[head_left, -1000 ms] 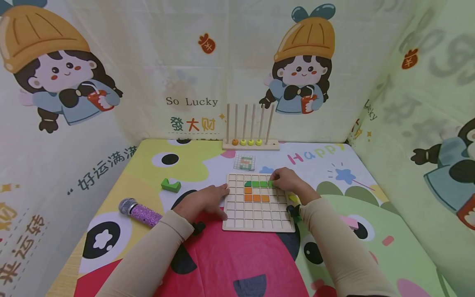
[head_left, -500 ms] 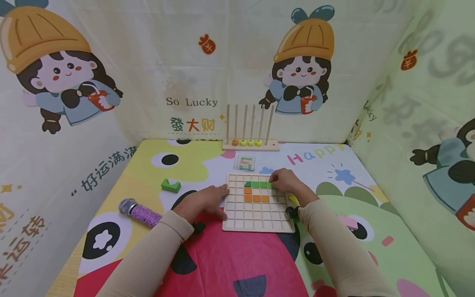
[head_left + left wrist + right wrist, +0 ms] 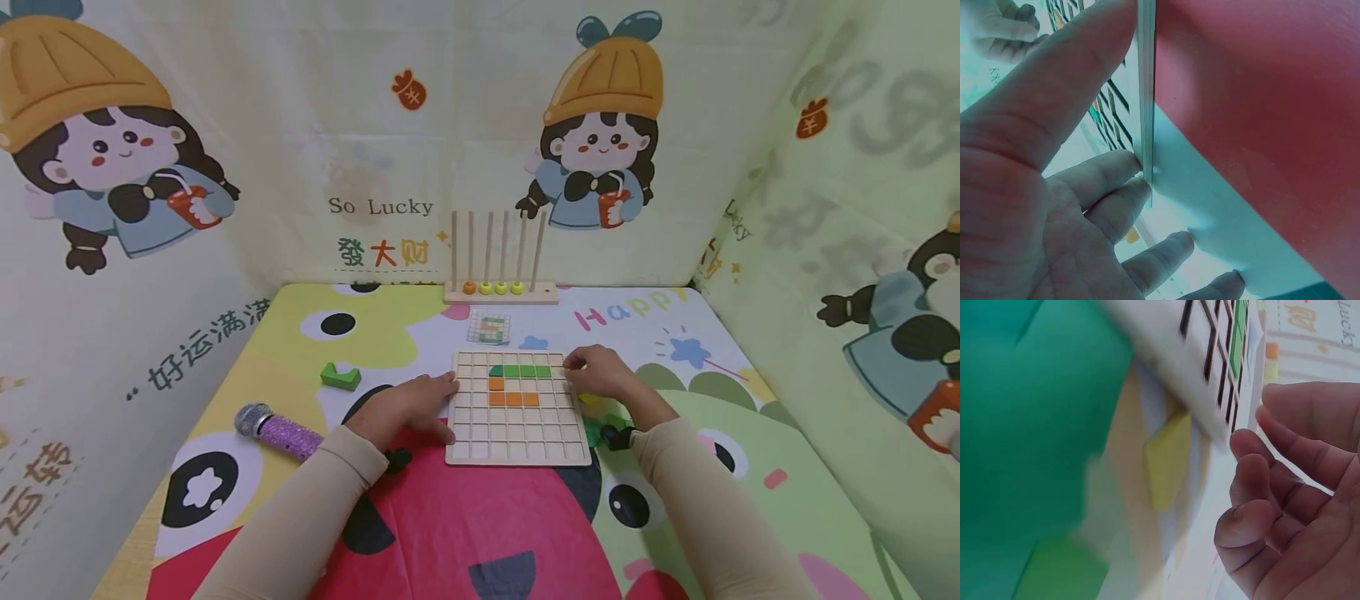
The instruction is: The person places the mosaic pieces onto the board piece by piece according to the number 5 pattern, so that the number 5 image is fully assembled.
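Observation:
A wooden grid board point(image 3: 517, 437) lies in the middle of the table in the head view. A dark green tile point(image 3: 497, 372) and a row of light green tiles point(image 3: 527, 372) sit in its upper cells, with orange tiles point(image 3: 513, 399) below. My left hand point(image 3: 408, 406) rests against the board's left edge, thumb and fingers spread along it. Just off the upper right edge is my right hand point(image 3: 600, 369), its fingers loosely curled; in the right wrist view nothing shows between them. Beneath this hand lie a yellow piece point(image 3: 1168, 462) and green pieces point(image 3: 1035, 425), partly hidden in the head view.
Behind the board lies a small pattern card point(image 3: 489, 328), and farther back stands a peg rack point(image 3: 501, 295) with several beads. To the left are a notched green block point(image 3: 341, 377) and a purple glittery microphone point(image 3: 277, 432). Printed cloth walls enclose the table's back and sides.
My right hand has left the end of the green row and moved right, off the board; the green tiles stay in place. My left hand keeps its place. The view has shifted slightly.

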Available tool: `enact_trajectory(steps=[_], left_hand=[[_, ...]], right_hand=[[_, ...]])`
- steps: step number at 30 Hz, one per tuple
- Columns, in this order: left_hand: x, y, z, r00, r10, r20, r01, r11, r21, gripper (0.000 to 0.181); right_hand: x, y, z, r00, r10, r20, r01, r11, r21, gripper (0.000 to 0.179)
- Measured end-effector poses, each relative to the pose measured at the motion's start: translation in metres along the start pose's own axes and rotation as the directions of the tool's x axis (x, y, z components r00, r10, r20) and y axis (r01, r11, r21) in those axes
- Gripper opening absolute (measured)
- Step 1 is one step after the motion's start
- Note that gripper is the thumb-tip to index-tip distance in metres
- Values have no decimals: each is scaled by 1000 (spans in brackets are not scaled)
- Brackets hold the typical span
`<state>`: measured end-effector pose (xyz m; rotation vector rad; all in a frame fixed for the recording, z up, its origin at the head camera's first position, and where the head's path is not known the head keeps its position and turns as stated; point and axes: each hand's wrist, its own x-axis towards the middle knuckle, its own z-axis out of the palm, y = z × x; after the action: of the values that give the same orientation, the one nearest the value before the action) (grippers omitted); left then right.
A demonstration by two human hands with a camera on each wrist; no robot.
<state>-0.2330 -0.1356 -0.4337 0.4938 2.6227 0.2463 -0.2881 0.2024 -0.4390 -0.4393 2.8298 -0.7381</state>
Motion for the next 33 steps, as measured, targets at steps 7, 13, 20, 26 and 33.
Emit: enact_trajectory(steps=[7, 13, 20, 26, 33], left_hand=[[-1, -1, 0, 1000, -5, -1, 5, 1000, -5, 102], [1, -2, 0, 1000, -23, 4, 23, 999, -25, 103], [3, -3, 1, 1000, -16, 5, 16, 999, -30, 104], [2, -2, 1, 1000, -19, 3, 19, 999, -39, 105], [2, -1, 1, 1000, -19, -2, 19, 999, -35, 105]], right_hand=[[-16, 15, -7, 998, 19, 54, -16, 998, -67, 24], [-25, 20, -8, 994, 23, 106, -16, 997, -72, 26], [-27, 20, -3, 993, 59, 102, -49, 994, -99, 26], [-28, 21, 0, 997, 30, 75, -20, 992, -128, 24], [-29, 19, 2, 999, -11, 37, 16, 990, -142, 15]])
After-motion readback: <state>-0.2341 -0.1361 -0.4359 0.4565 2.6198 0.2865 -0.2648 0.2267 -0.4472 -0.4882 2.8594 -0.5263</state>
